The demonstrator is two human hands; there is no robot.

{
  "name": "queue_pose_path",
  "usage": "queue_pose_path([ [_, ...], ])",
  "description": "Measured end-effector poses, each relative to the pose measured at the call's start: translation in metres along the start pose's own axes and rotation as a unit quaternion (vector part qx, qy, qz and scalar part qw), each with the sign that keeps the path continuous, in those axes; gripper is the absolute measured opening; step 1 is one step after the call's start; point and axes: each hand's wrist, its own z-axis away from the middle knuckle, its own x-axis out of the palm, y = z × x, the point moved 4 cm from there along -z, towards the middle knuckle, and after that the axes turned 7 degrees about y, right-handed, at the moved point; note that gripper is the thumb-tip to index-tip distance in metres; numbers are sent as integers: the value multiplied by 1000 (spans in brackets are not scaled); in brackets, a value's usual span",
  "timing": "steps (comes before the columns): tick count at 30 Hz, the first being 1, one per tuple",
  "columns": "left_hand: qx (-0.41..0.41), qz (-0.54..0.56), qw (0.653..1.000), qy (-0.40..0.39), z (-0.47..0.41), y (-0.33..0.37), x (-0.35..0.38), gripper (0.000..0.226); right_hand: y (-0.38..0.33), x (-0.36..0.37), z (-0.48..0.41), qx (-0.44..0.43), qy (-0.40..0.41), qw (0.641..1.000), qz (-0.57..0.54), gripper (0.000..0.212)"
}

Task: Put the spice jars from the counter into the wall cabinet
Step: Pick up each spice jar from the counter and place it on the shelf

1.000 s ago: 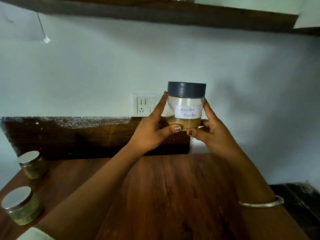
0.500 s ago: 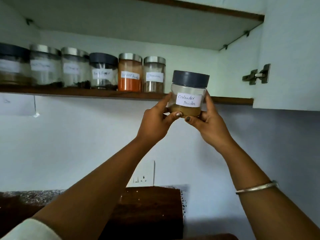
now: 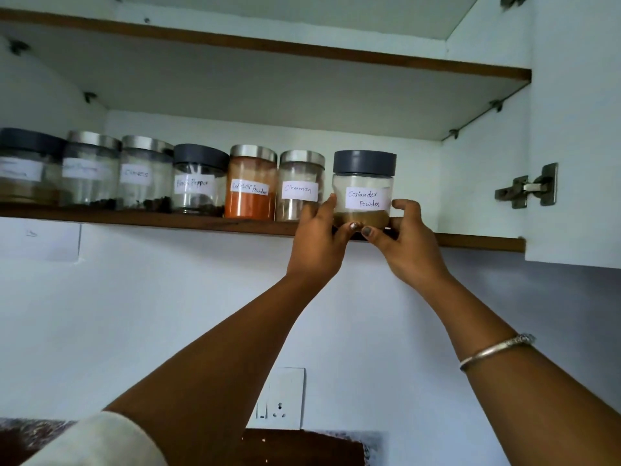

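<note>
I saw left hand (image 3: 317, 243) and right hand (image 3: 406, 243) both holding coriander jar (image 3: 364, 186), fingers round sides, thumbs low at front. Jar stood upright at front edge of cabinet shelf (image 3: 134, 219), just beside cinnamon jar (image 3: 300, 186). Could not tell if bottom sat flat. My thought: slide jar straight back, level, no bumping cinnamon jar, then let go.
</note>
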Motion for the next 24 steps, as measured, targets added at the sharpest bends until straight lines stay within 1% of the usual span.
queue_pose_path([
  [2, -25, -1, 1000, 16, -2, -1, 2, 44, 1, 2, -5, 6, -2, 999, 34, 57],
  [5, -47, -6, 998, 36, -3, -3, 5, 35, -1, 6, -11, 1, -3, 996, 85, 56],
  [8, -42, -27, 998, 28, -1, -5, 8, 38, -4, 9, -13, 4, 3, 989, 148, 54],
  [11, -34, -66, 997, 10, -3, -6, 10, 38, -7, 15, -9, -14, -11, 971, 238, 54],
  [14, -27, -103, 994, -11, -2, -8, 12, 38, -10, 23, -4, -9, -40, 955, 295, 69],
  [17, -21, -126, 991, -48, 2, -7, 15, 46, -13, 29, -2, 4, -60, 941, 333, 81],
  [19, -17, -136, 988, -77, 5, -6, 16, 46, -15, 31, -2, 15, -68, 934, 351, 86],
  [21, 1, -174, 979, -109, 8, -5, 16, 49, -16, 33, -1, 23, -76, 926, 370, 87],
  [24, 4, -212, 966, -150, 13, -8, 18, 66, -18, 36, 6, 22, -79, 915, 396, 89],
])
